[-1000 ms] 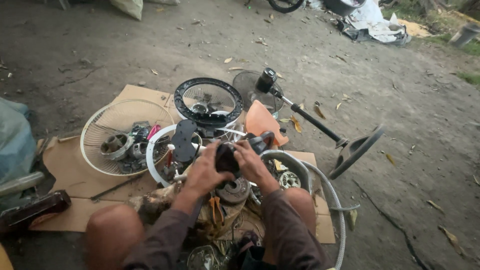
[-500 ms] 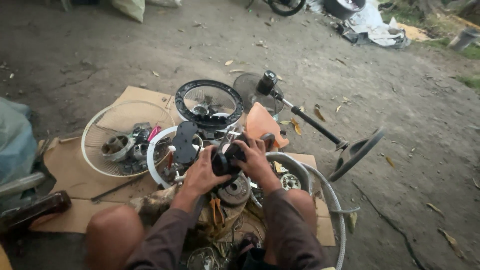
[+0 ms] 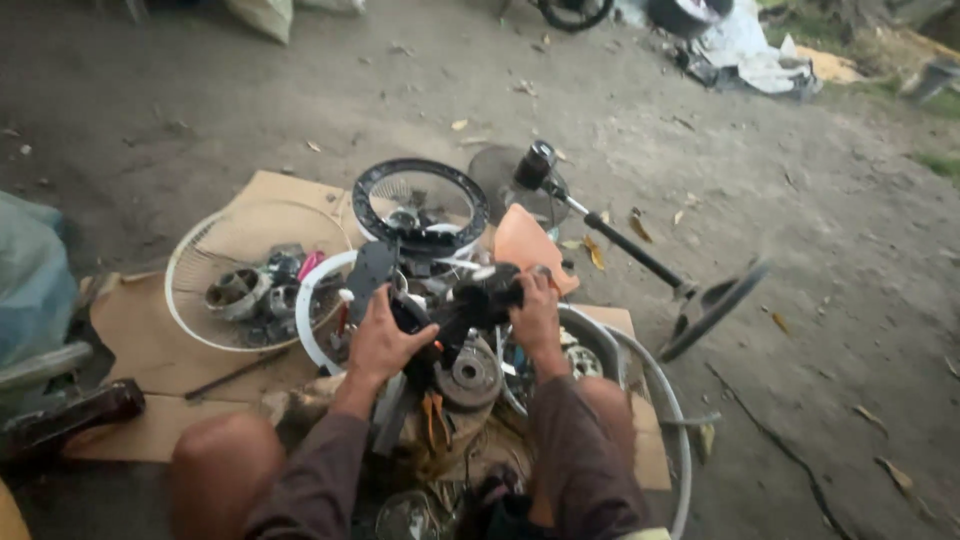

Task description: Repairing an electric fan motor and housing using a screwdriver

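Observation:
Both my hands grip a black fan motor part (image 3: 470,300) held above a heap of fan parts. My left hand (image 3: 385,340) clasps its left end and my right hand (image 3: 535,312) clasps its right end. Under it lies a round grey metal motor piece (image 3: 468,378). An orange plastic piece (image 3: 525,243) lies just beyond my right hand. My knees are at the bottom, on either side of the heap.
A white wire fan guard (image 3: 205,240) holding small parts lies left on brown cardboard (image 3: 150,340). A black fan guard (image 3: 420,205) lies beyond. A black fan stand with round base (image 3: 650,265) lies right on bare ground. A dark tool (image 3: 65,415) rests far left.
My hands have lifted the black part and spread slightly apart along it. The view has shifted a little.

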